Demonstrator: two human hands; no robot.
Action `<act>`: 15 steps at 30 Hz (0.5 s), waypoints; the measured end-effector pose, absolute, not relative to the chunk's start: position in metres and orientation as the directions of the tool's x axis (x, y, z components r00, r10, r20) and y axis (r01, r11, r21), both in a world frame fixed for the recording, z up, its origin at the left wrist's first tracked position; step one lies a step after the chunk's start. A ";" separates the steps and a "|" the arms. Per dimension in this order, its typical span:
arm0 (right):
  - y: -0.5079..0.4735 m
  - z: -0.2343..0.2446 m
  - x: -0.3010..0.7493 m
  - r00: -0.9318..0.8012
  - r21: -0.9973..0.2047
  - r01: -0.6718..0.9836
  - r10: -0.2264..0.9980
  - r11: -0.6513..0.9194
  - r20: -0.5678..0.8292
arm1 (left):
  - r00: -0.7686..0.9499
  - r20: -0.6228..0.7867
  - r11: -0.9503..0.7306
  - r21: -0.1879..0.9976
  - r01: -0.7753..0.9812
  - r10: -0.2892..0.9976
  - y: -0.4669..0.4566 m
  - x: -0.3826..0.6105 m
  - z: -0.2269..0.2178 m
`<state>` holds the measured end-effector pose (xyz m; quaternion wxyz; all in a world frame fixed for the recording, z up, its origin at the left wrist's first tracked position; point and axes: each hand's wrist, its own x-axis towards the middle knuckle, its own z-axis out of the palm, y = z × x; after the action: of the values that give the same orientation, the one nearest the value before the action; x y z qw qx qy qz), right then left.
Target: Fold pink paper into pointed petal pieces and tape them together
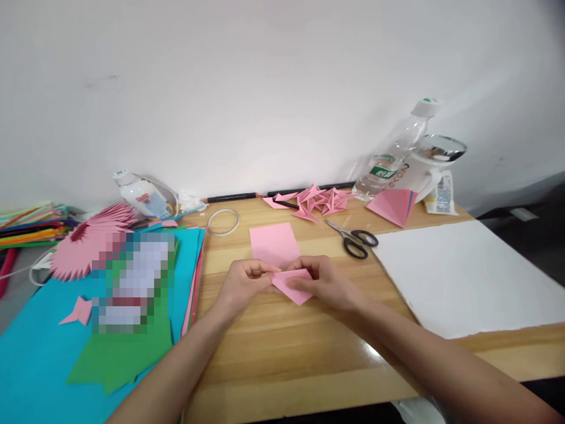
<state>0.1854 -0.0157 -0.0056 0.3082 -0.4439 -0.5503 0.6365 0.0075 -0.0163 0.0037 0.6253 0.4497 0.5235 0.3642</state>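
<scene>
Between my two hands is a folded piece of pink paper (pixel 296 285), held just above the wooden table. My left hand (pixel 243 284) pinches its left corner. My right hand (pixel 325 282) grips its right side, the thumb lying across the front and the fingers behind. Just beyond the hands a flat pink paper square (pixel 274 242) lies on the table, its near edge partly hidden by them. Scissors with black handles (pixel 355 240) rest to the right of that square. Farther back sits a cluster of folded pink paper pieces (pixel 321 201) against the wall.
Blue and green paper sheets (pixel 185 277), a pleated pink paper form (pixel 95 241) and a small white bottle (pixel 143 197) are at left. At right stand a clear water bottle (pixel 392 153) and white mug (pixel 424 168), behind a white board (pixel 472 277). A ring (pixel 208 222) lies mid-back.
</scene>
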 end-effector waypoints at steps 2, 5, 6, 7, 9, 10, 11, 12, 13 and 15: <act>-0.014 -0.004 0.187 -0.420 -0.965 0.077 0.869 -0.251 -0.260 | 0.244 -0.349 0.378 0.922 -0.081 0.905 -0.016 0.005 0.004; -0.012 -0.002 0.189 -0.441 -0.943 0.040 0.841 -0.331 -0.313 | 0.327 -0.341 0.407 0.899 -0.161 0.881 -0.016 0.003 0.007; -0.012 -0.002 0.190 -0.450 -0.937 0.023 0.833 -0.349 -0.321 | 0.350 -0.335 0.412 0.895 -0.174 0.875 -0.015 0.003 0.009; -0.012 -0.002 0.191 -0.457 -0.934 0.006 0.830 -0.358 -0.322 | 0.371 -0.329 0.416 0.890 -0.186 0.868 -0.015 0.002 0.010; -0.010 -0.002 0.193 -0.459 -0.939 -0.005 0.835 -0.343 -0.303 | 0.405 -0.320 0.428 0.879 -0.210 0.856 -0.014 0.000 0.013; -0.009 -0.002 0.194 -0.457 -0.946 0.003 0.841 -0.323 -0.288 | 0.419 -0.318 0.435 0.874 -0.219 0.850 -0.014 -0.001 0.014; -0.008 -0.002 0.195 -0.451 -0.955 0.018 0.849 -0.297 -0.273 | 0.430 -0.311 0.435 0.871 -0.228 0.848 -0.013 -0.002 0.015; -0.008 -0.001 0.196 -0.438 -0.963 0.040 0.862 -0.266 -0.256 | 0.434 -0.301 0.429 0.872 -0.234 0.849 -0.012 -0.002 0.015; -0.007 0.000 0.196 -0.417 -0.971 0.066 0.878 -0.230 -0.236 | 0.431 -0.288 0.415 0.878 -0.236 0.855 -0.012 -0.003 0.015; -0.007 0.003 0.196 -0.356 -0.978 0.141 0.914 -0.155 -0.196 | 0.393 -0.267 0.372 0.902 -0.220 0.880 -0.011 -0.003 0.014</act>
<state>0.1957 -0.0066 0.0032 0.3224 -0.4671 -0.5643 0.5995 -0.0029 -0.0111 0.0144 0.7253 0.4125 0.3999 0.3792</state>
